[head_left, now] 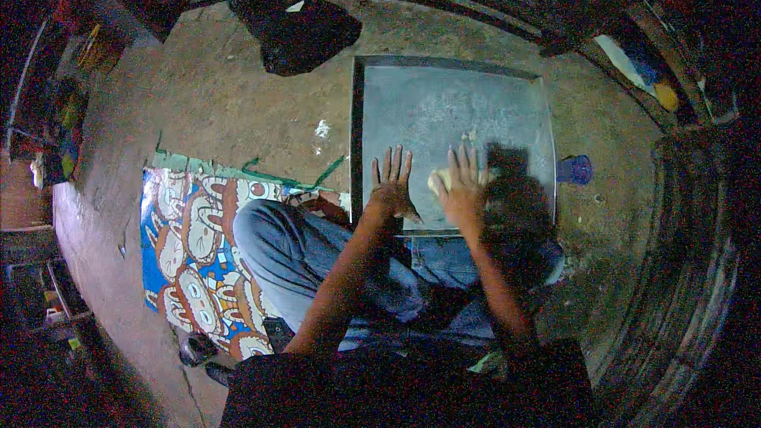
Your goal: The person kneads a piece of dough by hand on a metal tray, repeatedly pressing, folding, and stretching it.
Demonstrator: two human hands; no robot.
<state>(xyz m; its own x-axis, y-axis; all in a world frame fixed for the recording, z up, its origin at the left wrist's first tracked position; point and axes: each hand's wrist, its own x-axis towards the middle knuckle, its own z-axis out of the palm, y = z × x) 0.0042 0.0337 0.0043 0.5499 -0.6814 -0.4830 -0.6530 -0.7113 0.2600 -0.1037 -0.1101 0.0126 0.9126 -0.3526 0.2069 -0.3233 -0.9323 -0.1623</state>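
Floor (238,103): bare, stained earth or concrete, filling most of the view. Mat (190,230): a blue printed sheet with repeated round cartoon figures, spread on the floor at the person's left; one jeans-clad knee rests over its right edge. Slab (452,119): a grey, square, flat plate with a dark rim, lying on the floor directly in front of the seated person; its surface is dusty and carries only the hands and the lump. Bag (305,32): a black, crumpled sack on the floor beyond the slab's far left corner; its contents cannot be seen. Cup (577,169): a small blue vessel just beside the slab's right edge; its inside cannot be made out. Left hand (390,186): flat on the slab near its front edge, fingers spread and pointing away, gripping nothing. Right hand (462,184): palm down, fingers apart, pressing on the lump. Lump (438,181): pale yellowish, dough-like, mostly hidden; its exposed end projects leftward from under the right hand; long axis cannot be told.
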